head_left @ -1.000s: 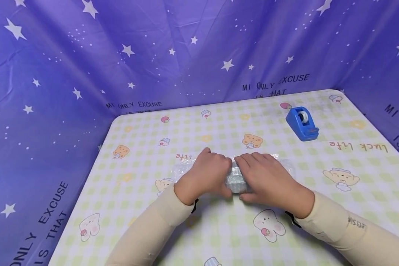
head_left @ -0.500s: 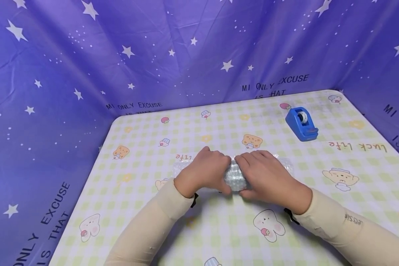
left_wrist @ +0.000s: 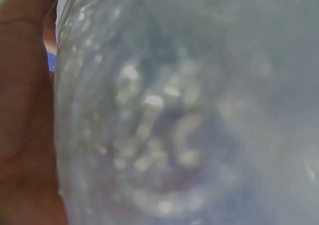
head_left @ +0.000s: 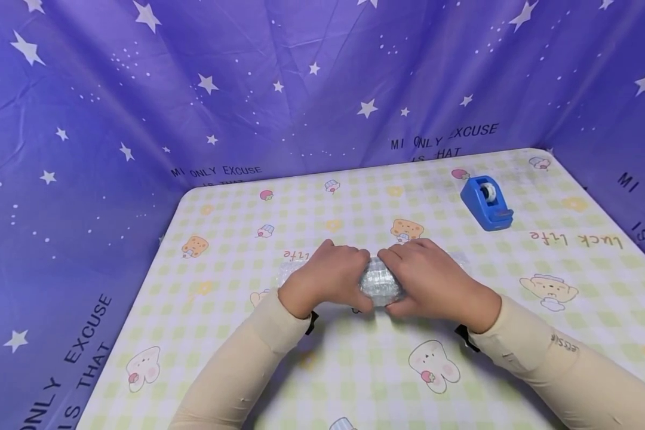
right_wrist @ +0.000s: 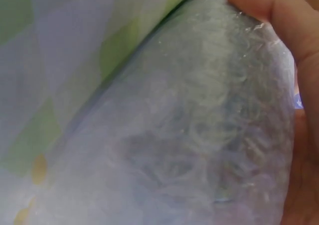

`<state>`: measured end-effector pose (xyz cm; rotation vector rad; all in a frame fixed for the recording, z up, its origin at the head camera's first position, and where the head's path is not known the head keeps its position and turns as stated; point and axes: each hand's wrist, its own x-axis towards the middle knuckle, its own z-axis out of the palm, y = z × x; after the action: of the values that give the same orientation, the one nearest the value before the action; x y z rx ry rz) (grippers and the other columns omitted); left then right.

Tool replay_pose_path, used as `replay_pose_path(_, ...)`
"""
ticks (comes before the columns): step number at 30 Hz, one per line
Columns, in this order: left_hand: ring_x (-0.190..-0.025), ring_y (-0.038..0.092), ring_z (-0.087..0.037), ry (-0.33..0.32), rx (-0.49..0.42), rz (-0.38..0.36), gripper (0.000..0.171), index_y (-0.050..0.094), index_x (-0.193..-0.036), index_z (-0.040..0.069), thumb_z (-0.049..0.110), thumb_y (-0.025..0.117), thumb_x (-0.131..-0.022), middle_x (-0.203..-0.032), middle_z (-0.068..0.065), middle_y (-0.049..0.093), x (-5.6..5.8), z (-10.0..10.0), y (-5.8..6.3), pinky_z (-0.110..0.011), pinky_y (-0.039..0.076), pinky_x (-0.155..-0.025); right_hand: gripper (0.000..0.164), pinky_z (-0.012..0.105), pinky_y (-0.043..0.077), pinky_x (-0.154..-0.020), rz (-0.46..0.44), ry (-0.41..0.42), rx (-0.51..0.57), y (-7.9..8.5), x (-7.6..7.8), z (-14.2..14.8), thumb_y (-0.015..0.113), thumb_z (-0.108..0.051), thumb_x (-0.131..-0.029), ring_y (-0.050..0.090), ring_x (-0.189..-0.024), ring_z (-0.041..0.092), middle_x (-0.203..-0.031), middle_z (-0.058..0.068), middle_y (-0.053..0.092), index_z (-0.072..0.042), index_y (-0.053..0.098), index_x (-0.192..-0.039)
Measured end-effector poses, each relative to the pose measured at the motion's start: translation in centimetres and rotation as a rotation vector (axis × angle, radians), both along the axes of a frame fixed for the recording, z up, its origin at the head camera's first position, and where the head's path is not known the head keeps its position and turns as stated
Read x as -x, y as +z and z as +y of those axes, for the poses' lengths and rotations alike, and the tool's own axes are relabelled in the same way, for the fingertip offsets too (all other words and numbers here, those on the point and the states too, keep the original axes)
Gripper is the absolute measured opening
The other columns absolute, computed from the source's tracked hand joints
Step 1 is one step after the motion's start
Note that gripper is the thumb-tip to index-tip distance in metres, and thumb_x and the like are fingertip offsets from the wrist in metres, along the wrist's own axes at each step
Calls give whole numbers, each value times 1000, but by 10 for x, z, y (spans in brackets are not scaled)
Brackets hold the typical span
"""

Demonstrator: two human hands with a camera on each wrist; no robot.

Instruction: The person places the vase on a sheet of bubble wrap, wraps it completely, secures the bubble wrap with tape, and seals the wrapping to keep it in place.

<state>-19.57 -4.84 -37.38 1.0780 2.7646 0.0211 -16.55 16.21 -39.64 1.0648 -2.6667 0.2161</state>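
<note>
Clear bubble wrap, rolled into a cylinder (head_left: 380, 283), lies crosswise on the table in the head view. My left hand (head_left: 333, 276) grips its left part, fingers over the far side and thumb at the near side. The right hand (head_left: 432, 282) holds the right part in the same way, a short gap from the left. Ends of the wrap stick out past both hands. Blurred bubble wrap (left_wrist: 159, 125) fills most of the left wrist view. In the right wrist view, my thumb (right_wrist: 294, 26) curls against the wrap (right_wrist: 209, 120). Whatever may be inside cannot be made out.
A blue tape dispenser (head_left: 488, 203) with a roll of clear tape stands at the table's back right. The table (head_left: 220, 352) has a checked cloth with cartoon prints. Purple star-patterned curtains (head_left: 301, 89) enclose the back and sides.
The wrap between my hands has become rounder and smoother, and less loose wrap shows beyond them. Both hands have shifted slightly, still gripping the roll. The tape dispenser stays in place.
</note>
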Motion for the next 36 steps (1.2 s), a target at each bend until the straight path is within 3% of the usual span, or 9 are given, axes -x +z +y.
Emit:
replay_pose_path(6, -78, 61, -11, -5, 31, 71, 61, 57, -107, 16, 58, 82, -69, -91, 8, 63, -6, 0, -1, -37, 43, -74, 80, 53, 50, -97, -47, -2, -1, 1, 3, 1, 90, -52, -61, 68, -97, 27, -103, 5, 71, -4, 65, -120)
replay_pose_path(18, -103, 61, -22, 6, 22, 386, 91, 54, -123, 11, 66, 88, -58, -114, 0, 62, -28, 4, -14, -42, 43, -89, 64, 45, 53, -81, -142, 25, 24, 5, 15, 1, 90, -47, -58, 62, -80, 13, -88, -5, 67, -12, 67, -107)
replay_pose_path(26, -96, 60, -22, 21, 4, 529, 86, 54, -120, 9, 59, 91, -60, -107, -2, 60, -35, 8, -24, -38, 43, -82, 58, 39, 52, -73, -187, 28, 33, 6, 21, 0, 90, -45, -58, 58, -74, 8, -84, -9, 64, -15, 66, -101)
replay_pose_path(36, -88, 63, -20, 22, -3, 594, 80, 58, -111, 10, 59, 93, -59, -98, 0, 63, -35, 12, -26, -38, 43, -82, 53, 37, 51, -72, -194, 27, 19, 6, 24, 1, 90, -46, -59, 56, -72, 7, -82, -11, 62, -19, 64, -96)
